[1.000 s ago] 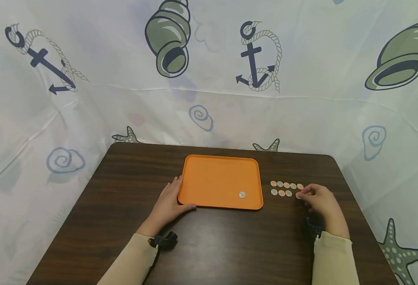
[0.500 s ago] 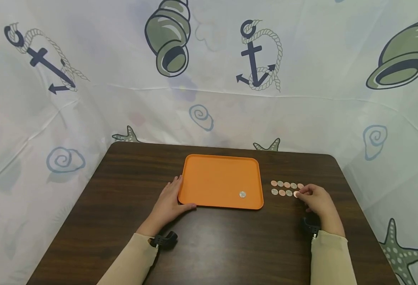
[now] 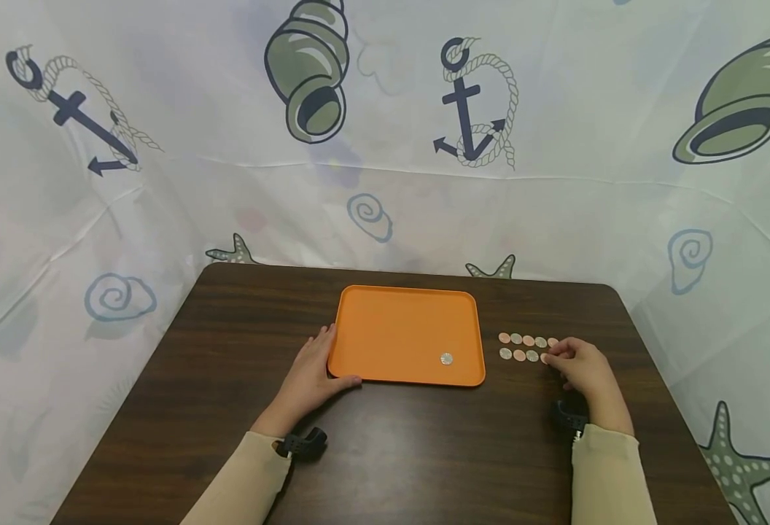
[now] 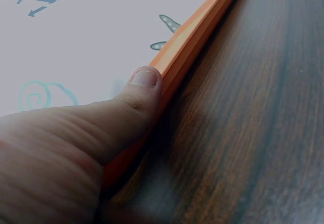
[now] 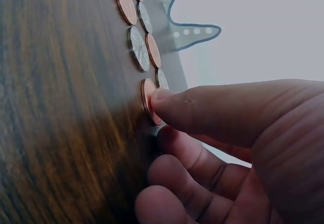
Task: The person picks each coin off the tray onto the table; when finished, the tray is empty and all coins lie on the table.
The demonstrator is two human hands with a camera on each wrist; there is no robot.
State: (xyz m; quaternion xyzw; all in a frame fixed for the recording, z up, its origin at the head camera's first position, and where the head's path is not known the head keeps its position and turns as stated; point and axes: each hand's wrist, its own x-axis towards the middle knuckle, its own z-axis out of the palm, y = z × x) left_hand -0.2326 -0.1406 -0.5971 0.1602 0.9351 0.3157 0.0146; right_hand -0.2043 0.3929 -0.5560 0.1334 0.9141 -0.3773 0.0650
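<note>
My right hand (image 3: 585,372) holds a copper-coloured coin (image 5: 148,102) at the right end of the nearer of two coin rows. In the right wrist view the thumb lies on its face and the index finger is close by its lower edge, partly hidden. Just left of it lies a silver-coloured coin (image 5: 138,49), a small gap apart. Copper and silver coins alternate in both rows. My left hand (image 3: 308,375) rests at the near left corner of an orange tray (image 3: 401,321), fingers along its left side, thumb against its front edge. One silver coin (image 3: 447,359) lies on the tray.
The dark wood-grain table (image 3: 391,459) bears the tray in the middle and the coins to its right. A white sheet with printed anchors and shells (image 3: 411,204) hangs behind and at both sides. Black bands (image 3: 306,443) circle both wrists.
My right hand has slid slightly left, bringing the copper coin from a little apart into line beside the silver one. In the last half second it has barely moved. The left hand stays put.
</note>
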